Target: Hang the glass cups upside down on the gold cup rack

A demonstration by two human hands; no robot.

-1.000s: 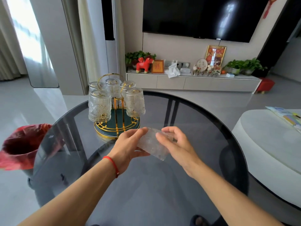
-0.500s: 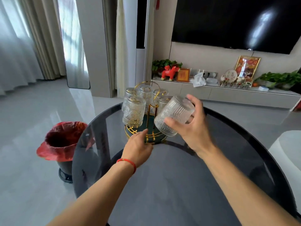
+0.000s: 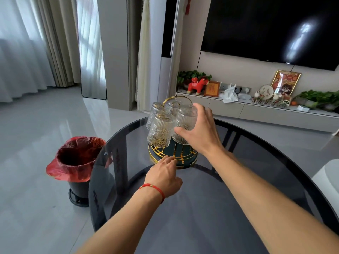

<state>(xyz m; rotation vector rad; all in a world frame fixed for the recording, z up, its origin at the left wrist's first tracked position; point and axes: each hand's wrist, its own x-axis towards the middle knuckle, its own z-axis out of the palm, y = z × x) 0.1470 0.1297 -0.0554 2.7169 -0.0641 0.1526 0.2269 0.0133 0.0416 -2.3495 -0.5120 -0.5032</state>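
Here, at a round dark glass table (image 3: 211, 226), a person's right hand (image 3: 199, 132) wraps a ribbed glass cup (image 3: 185, 123) held mouth-down over the right side of the gold cup rack (image 3: 173, 158), fingers curled across its far wall and thumb on the near side. The left hand (image 3: 163, 177), a red string bracelet (image 3: 153, 188) at the wrist, reaches in low with its fingertips (image 3: 169, 158) touching the front rim of the rack's round base, fingers loosely spread and holding nothing, apparently steadying the stand. Three other embossed cups hang inverted around the looped gold handle (image 3: 177, 99), the nearest one (image 3: 160, 130) just beside the cup in hand. The step looks like the seating of this cup on its peg, which is hidden behind the glass, so whether it is fully down cannot be told. The next move seems to call for easing it straight down without knocking its neighbour, then opening the fingers. A red-lined waste bin (image 3: 77, 158) stands on the floor to the left.
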